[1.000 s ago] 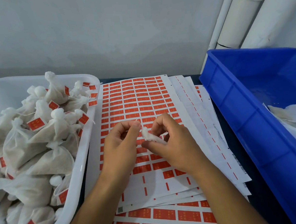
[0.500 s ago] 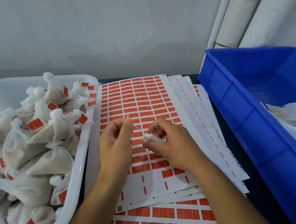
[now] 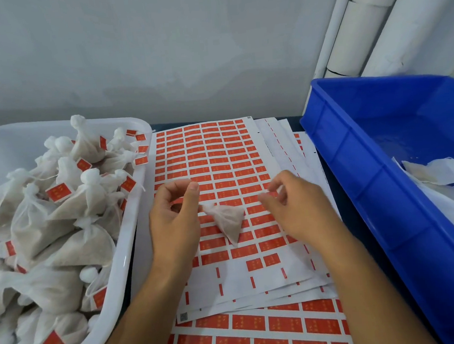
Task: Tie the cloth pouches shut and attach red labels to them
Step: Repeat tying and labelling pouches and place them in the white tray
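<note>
While one small cloth pouch (image 3: 228, 221) hangs over the label sheets (image 3: 214, 156), the left hand (image 3: 174, 218) pinches its tied neck between thumb and forefinger. The right hand (image 3: 293, 207), just beside the pouch, pinches one red label (image 3: 271, 194). Two bins flank the sheets: a white tub (image 3: 124, 262) and a blue crate (image 3: 354, 163).

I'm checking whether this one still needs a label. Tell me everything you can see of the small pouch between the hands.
The small cloth pouch is white, thin fabric, filled and roughly triangular, its gathered neck pointing toward the left hand, whose fingers hold it there. It hangs or rests over the label sheet. No red label shows on it.
</note>
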`<state>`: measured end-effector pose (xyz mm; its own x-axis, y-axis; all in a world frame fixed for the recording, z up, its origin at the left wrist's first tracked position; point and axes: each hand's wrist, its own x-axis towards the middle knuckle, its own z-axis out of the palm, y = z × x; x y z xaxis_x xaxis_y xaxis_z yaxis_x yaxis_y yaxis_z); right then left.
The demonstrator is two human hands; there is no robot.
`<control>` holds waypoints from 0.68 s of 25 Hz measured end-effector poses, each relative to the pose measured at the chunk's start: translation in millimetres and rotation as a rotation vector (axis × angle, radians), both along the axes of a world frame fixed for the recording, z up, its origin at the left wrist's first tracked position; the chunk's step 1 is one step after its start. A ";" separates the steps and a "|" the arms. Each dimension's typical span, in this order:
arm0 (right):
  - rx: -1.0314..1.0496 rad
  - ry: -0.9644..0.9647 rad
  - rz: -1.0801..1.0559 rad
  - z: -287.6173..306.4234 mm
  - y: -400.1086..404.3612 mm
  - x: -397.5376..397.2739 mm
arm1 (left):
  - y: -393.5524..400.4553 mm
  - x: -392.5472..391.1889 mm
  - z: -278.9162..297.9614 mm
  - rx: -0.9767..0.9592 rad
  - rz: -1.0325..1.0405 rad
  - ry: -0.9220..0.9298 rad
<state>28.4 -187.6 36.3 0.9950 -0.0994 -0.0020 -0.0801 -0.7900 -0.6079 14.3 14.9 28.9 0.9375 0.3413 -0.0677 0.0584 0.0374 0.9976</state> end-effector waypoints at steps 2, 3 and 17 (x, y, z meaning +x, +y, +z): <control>-0.122 0.101 -0.073 -0.2 -26.5 -1.4 | -2.6 -2.8 1.9 0.074 0.011 -0.076; -0.159 0.149 -0.086 -2.3 -36.7 -3.5 | -4.1 -5.4 3.5 0.156 0.018 -0.154; 0.489 0.440 0.203 10.5 -57.8 -31.7 | -9.6 -18.2 -18.9 0.818 -0.857 -0.016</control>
<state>-3.3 -245.4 46.8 0.8902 0.2042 -0.4072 -0.2806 -0.4584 -0.8433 -3.9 5.3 10.1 0.8803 -0.4623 -0.1069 -0.2592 -0.6572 0.7077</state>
